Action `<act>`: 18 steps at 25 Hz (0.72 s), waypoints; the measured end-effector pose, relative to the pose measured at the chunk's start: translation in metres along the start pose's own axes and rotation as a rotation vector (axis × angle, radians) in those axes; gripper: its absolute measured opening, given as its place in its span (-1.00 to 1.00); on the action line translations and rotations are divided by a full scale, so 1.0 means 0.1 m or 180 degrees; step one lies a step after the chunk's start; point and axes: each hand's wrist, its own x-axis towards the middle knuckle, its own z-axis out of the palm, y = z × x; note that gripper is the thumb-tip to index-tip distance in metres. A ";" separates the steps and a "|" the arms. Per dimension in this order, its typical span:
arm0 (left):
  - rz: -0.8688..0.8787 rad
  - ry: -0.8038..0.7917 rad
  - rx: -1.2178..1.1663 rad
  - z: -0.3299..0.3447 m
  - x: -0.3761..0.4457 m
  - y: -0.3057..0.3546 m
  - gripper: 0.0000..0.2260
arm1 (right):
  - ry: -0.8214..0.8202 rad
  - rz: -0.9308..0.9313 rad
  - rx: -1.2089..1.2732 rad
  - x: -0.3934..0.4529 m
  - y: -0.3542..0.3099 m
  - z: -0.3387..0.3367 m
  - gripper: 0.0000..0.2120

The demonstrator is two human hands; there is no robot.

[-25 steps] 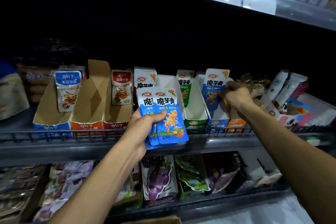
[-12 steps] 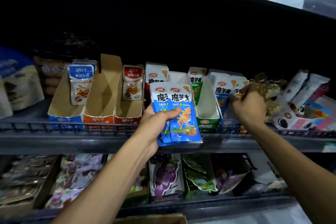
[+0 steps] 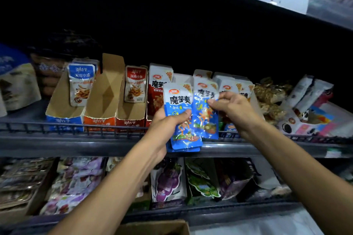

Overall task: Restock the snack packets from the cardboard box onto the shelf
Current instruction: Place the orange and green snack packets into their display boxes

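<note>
While raised, both hands (image 3: 168, 126) pinch packets (image 3: 205, 112).

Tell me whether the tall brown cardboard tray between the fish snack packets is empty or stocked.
Empty: the cardboard tray shows only bare brown walls, no packets inside.

held packets (image 3: 180, 118) blue-white | display boxes (image 3: 99, 120) orange, blue | shelf (image 3: 76, 145) grey
</note>
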 end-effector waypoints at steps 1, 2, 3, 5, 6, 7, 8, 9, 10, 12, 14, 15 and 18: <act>-0.0036 0.0041 -0.0045 -0.02 0.01 0.02 -0.83 | 0.0287 -0.0062 0.0103 0.06 0.00 -0.12 -0.89; -0.0064 0.0083 -0.0076 -0.03 0.02 0.04 -0.84 | 0.0617 -0.0168 0.0250 0.12 0.00 -0.26 -0.90; -0.0068 0.0123 -0.0092 -0.05 0.03 0.05 -0.84 | 0.0966 -0.0299 0.0387 0.18 -0.02 -0.41 -0.87; -0.0078 0.0175 -0.0097 -0.06 0.03 0.07 -0.83 | 0.1450 -0.0525 0.0259 0.30 0.00 -0.69 -0.85; -0.0096 0.0186 -0.0083 -0.06 0.03 0.07 -0.82 | 0.1538 -0.0593 0.0041 0.34 0.04 -0.78 -0.85; -0.0106 0.0189 -0.0059 -0.06 0.03 0.06 -0.80 | 0.1520 -0.0613 -0.0151 0.39 0.09 -0.83 -0.84; -0.0113 0.0191 -0.0027 -0.05 0.02 0.05 -0.79 | 0.1460 -0.0572 -0.0261 0.43 0.15 -0.85 -0.84; -0.0118 0.0192 0.0006 -0.05 0.03 0.03 -0.78 | 0.1407 -0.0483 -0.0303 0.46 0.21 -0.84 -0.83; -0.0128 0.0194 0.0031 -0.04 0.03 0.02 -0.77 | 0.1346 -0.0367 -0.0364 0.48 0.28 -0.80 -0.82; -0.0139 0.0190 0.0053 -0.04 0.03 0.01 -0.77 | 0.1166 -0.0269 -0.0755 0.48 0.35 -0.71 -0.86; -0.0127 0.0166 0.0084 -0.05 0.05 0.01 -0.78 | 0.1177 -0.0301 -0.1481 0.48 0.43 -0.64 -0.92; -0.0108 0.0159 0.0097 -0.06 0.06 0.00 -0.77 | 0.1274 -0.0343 -0.1747 0.49 0.46 -0.62 -0.91; -0.0054 0.0164 0.0174 -0.08 0.09 0.00 -0.77 | 0.1583 -0.0098 -0.1808 0.52 0.55 -0.60 -0.72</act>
